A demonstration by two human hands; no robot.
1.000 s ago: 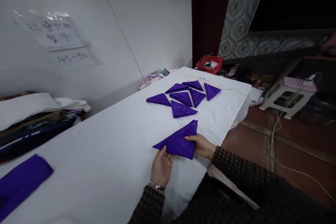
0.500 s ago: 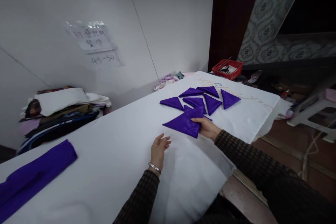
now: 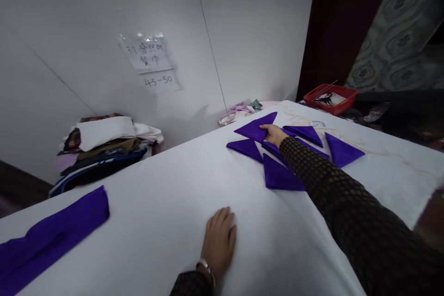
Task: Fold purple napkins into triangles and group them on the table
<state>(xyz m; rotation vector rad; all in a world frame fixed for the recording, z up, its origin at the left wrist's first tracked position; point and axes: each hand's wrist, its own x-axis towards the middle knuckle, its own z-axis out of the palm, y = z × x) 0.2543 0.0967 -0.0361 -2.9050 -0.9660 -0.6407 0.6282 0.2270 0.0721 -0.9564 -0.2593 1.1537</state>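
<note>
My right hand (image 3: 275, 135) pinches a purple napkin (image 3: 251, 126) folded into a triangle, thumb on top, over the far left side of a group of similar triangles. Below it lies a folded napkin (image 3: 245, 149), and nearer to me another one (image 3: 281, 175), partly behind my right sleeve. A further purple triangle (image 3: 343, 150) rests at the group's right side. My left hand (image 3: 219, 238), with a silver bracelet at the wrist, lies palm down on the white tablecloth (image 3: 166, 222), fingers stretched out and holding nothing. My right forearm hides part of the group.
A long purple cloth (image 3: 65, 231) lies at the table's left. Beyond the edge is a pile of folded clothes (image 3: 107, 136). Crumpled fabric (image 3: 237, 112) and a red basket (image 3: 331, 98) with scissors are at the far end. Handwritten paper (image 3: 149, 58) hangs on the wall.
My right hand has carried the folded napkin away from me to the far side of the group. My left hand has come down flat onto the tablecloth. The view has turned left.
</note>
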